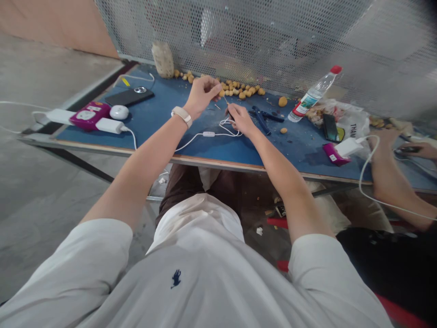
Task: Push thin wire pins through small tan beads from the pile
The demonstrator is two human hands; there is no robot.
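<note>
You sit at a work table [218, 161] with a blue top and wood-edged rim, on a dark metal frame [78, 165]. A perforated metal screen [259, 41] stands directly behind it. Left of the table, grey concrete floor [51, 182] runs to a tan wall panel [58, 27]. Your light is soft, even.

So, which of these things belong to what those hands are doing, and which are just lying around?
Belonging to the work:
the left hand and right hand; a thin pin between them; the white cord with its inline switch; the tan beads.

Lying about:
the black phone; the plastic bottle; the magenta charger.
</note>
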